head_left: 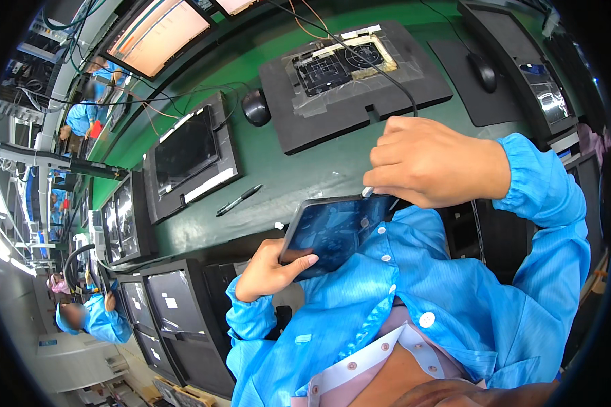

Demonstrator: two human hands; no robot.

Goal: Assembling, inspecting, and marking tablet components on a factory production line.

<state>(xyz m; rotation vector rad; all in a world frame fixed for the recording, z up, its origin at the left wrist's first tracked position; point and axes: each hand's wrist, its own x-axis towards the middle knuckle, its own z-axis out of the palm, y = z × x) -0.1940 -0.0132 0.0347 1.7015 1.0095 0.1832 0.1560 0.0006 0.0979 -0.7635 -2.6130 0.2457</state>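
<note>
My left hand [273, 271] grips a dark tablet [332, 234] by its left edge, thumb over the glossy screen. The tablet is tilted in front of my body, at the near edge of the table. At its far right corner my right hand [428, 163] is closed in a pinch on a small white-tipped piece [367, 192], which meets or nearly meets the tablet's edge. Most of that piece is hidden by my fingers. A black cable [387, 76] runs down behind my right hand; whether I hold it cannot be told.
On the green table lie a pen [239, 201], a black mouse [256, 107] and a foam block with a taped black frame [285, 122]. Another foam block [231, 166] carries a second tablet [187, 149]. Another mouse [482, 72] is far right. Black bins [173, 305] stand left; co-workers are beyond.
</note>
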